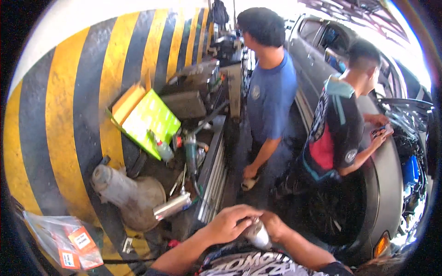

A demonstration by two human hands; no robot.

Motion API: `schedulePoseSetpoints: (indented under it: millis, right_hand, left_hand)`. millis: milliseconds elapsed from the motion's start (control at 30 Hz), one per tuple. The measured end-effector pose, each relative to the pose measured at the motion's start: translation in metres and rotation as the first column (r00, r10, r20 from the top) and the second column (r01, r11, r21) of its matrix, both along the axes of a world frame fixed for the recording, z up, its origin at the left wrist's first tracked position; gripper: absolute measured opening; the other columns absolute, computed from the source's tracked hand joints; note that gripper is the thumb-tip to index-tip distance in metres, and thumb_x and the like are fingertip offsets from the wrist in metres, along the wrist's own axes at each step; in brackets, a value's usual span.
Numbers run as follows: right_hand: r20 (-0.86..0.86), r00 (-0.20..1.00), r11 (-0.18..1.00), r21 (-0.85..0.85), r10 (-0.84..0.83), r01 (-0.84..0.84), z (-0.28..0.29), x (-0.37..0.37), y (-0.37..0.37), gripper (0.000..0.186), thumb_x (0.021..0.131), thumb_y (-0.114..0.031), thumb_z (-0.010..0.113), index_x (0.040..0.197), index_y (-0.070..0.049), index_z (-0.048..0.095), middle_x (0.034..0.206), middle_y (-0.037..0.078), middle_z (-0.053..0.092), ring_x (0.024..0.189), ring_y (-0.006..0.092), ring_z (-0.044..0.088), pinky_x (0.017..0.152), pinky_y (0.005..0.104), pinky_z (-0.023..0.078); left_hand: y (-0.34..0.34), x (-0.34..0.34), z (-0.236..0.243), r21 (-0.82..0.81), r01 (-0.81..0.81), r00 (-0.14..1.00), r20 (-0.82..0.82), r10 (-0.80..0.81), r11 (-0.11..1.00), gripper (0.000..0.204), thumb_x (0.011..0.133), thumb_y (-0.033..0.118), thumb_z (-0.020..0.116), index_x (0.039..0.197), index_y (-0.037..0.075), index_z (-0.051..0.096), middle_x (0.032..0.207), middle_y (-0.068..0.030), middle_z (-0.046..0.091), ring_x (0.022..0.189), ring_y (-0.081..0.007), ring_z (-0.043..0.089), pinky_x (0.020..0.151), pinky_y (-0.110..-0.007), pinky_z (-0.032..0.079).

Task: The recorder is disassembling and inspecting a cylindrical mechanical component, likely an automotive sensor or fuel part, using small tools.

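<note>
Close in front of my body, I hold a small silvery-white cylinder (pixel 258 235) with a rounded end; its exact kind is not clear. My left hand (pixel 230 224) is closed at its top, thumb and fingers bent over it. Against its other side, my right hand (pixel 272 226) is curled, the fingers partly hidden behind it. The two hands meet at the upper end of the cylinder. Left of my left hand, a silver box-shaped piece (pixel 172 206) lies on the cluttered bench among loose tools.
A grey flared metal housing (pixel 126 193), a green angle grinder (pixel 191 152), a clear bottle (pixel 164 150) and an open green box (pixel 149 122) crowd the left. A plastic bag (pixel 55 230) lies lower left. Two people stand ahead, one beside a grey car (pixel 384 179).
</note>
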State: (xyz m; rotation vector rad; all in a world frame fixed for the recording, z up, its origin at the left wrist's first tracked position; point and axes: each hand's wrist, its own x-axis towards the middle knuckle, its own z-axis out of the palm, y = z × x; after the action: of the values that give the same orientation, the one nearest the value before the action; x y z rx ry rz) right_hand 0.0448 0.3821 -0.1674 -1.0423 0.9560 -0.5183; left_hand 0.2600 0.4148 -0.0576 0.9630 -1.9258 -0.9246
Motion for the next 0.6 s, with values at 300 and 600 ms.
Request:
schedulePoseSetpoints:
  millis: [300, 600]
  right_hand:
    - [-0.143, 0.967, 0.932, -0.271, 0.21, -0.242, -0.028, -0.025, -0.009, 0.032, 0.094, -0.017, 0.054, 0.116, 0.002, 0.064, 0.116, 0.021, 0.064, 0.107, 0.0342, 0.064, 0.096, 0.0388, 0.05]
    - [-0.068, 0.996, 0.997, -0.048, 0.054, -0.058, 0.017, -0.019, -0.019, 0.024, 0.095, -0.019, 0.056, 0.105, 0.002, 0.065, 0.094, 0.013, 0.067, 0.085, 0.0181, 0.063, 0.075, 0.0328, 0.051]
  left_hand:
    - [0.006, -0.035, -0.012, -0.109, -0.272, 0.955, 0.091, 0.282, 0.956, 0.032, 0.092, 0.026, 0.071, 0.116, 0.005, 0.07, 0.102, -0.0129, 0.073, 0.096, -0.0296, 0.07, 0.087, -0.038, 0.054]
    - [-0.017, -0.039, -0.012, 0.029, -0.224, 0.973, 0.055, 0.222, 0.974, 0.03, 0.09, 0.02, 0.074, 0.115, 0.004, 0.071, 0.098, -0.0105, 0.072, 0.091, -0.0192, 0.07, 0.083, -0.031, 0.054]
